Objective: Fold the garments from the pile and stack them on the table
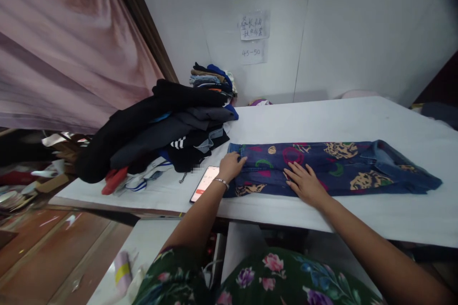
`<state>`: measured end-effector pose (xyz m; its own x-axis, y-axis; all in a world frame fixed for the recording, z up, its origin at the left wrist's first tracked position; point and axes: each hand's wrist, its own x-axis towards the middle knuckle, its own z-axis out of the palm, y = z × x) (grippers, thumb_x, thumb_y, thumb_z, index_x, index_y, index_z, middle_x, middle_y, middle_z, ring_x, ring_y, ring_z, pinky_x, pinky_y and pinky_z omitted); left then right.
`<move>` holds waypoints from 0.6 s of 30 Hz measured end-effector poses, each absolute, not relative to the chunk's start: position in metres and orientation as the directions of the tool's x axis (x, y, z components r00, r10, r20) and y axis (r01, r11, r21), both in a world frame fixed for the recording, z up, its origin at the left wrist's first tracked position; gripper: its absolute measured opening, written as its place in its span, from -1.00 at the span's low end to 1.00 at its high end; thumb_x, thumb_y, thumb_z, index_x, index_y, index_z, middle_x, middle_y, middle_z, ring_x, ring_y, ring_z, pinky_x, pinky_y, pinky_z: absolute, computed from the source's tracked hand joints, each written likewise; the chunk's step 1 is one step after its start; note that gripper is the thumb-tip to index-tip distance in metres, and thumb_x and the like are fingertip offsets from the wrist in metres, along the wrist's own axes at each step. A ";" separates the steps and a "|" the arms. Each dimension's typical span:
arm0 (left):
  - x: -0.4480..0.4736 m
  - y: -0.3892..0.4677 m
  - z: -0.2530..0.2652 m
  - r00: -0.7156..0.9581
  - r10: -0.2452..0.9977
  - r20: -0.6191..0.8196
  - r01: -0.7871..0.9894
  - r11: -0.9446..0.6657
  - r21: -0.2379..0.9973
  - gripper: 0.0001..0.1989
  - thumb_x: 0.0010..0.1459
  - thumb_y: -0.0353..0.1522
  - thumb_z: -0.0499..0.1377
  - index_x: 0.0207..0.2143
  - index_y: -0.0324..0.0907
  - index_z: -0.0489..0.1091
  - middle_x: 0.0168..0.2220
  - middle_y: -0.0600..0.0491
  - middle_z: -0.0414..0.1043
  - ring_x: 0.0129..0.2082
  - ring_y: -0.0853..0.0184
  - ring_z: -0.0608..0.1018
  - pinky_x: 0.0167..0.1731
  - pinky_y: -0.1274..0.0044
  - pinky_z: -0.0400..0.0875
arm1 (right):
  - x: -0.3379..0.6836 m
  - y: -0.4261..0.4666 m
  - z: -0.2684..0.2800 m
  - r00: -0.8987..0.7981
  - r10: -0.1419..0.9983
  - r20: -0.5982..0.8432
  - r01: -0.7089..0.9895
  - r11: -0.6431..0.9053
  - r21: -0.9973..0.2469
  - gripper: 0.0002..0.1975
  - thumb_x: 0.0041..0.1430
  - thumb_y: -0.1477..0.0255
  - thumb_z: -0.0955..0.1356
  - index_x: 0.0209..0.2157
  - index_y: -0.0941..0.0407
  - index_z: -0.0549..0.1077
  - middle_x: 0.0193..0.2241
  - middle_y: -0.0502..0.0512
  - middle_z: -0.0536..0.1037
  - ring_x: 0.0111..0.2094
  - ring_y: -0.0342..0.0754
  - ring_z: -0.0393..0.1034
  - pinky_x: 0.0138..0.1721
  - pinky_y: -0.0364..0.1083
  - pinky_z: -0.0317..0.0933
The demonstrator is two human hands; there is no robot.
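On the garment (339,166), laid along the tabletop (304,124), the right hand (305,185) is spread flat; apart from it, the left hand (231,166) is placed at one end, its grip unclear. Farther left, a phone (203,183) and piled clothes (157,121) are seen.

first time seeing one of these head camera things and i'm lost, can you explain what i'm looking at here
There is no machine here: the camera sits on a person's head and looks forward and down, so you see their own two bare arms. There is just this one view.

On the white table lies a long patterned blue garment. The right hand rests spread on it; the left hand touches its left end, though whether it grips the cloth is unclear.

By the left wrist is a lit phone. Further left is a heap of mostly dark clothes, with a smaller stack of clothes behind.
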<state>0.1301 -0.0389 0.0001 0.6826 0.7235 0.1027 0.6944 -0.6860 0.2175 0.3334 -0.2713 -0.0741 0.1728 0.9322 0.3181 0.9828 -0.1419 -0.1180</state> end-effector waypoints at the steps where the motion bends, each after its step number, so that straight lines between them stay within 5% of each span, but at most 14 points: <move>1: 0.130 -0.033 0.003 0.638 0.758 0.132 0.725 -0.650 0.226 -0.56 0.28 -0.08 -0.03 -0.09 -0.17 0.46 0.02 -0.11 0.46 0.07 0.15 0.44 0.05 0.39 0.27 | 0.333 -0.271 -0.074 0.176 0.930 0.322 0.982 -0.143 -0.122 -0.52 0.35 0.20 0.12 0.18 0.05 0.35 0.26 0.19 0.23 0.29 0.14 0.05 0.23 0.27 -0.13; 3: 0.132 -0.021 0.008 0.535 0.833 0.138 0.798 -0.553 0.241 -0.52 0.28 -0.07 -0.06 -0.03 -0.21 0.41 0.04 -0.18 0.43 0.08 0.10 0.44 0.02 0.37 0.29 | 0.332 -0.270 -0.074 0.182 0.926 0.330 0.981 -0.146 -0.132 -0.52 0.35 0.20 0.11 0.17 0.04 0.36 0.26 0.19 0.23 0.29 0.14 0.05 0.23 0.28 -0.13; 9: 0.155 0.007 0.010 0.419 0.892 -0.169 0.879 -0.352 0.322 -0.18 0.15 0.15 -0.08 0.16 -0.34 0.21 0.12 -0.35 0.34 0.12 -0.03 0.42 0.00 0.31 0.29 | 0.331 -0.270 -0.072 0.195 0.932 0.306 0.977 -0.158 -0.142 -0.52 0.35 0.21 0.13 0.18 0.05 0.35 0.26 0.19 0.23 0.29 0.14 0.04 0.24 0.28 -0.13; 18: 0.168 0.002 0.001 0.451 0.888 -0.086 0.832 -0.384 0.400 -0.07 -0.04 0.00 0.28 0.22 -0.33 0.03 0.13 -0.34 0.33 0.10 -0.01 0.45 -0.05 0.36 0.34 | 0.327 -0.270 -0.065 0.210 0.937 0.281 0.973 -0.171 -0.155 -0.53 0.35 0.23 0.14 0.19 0.07 0.33 0.28 0.20 0.20 0.30 0.13 0.01 0.25 0.26 -0.16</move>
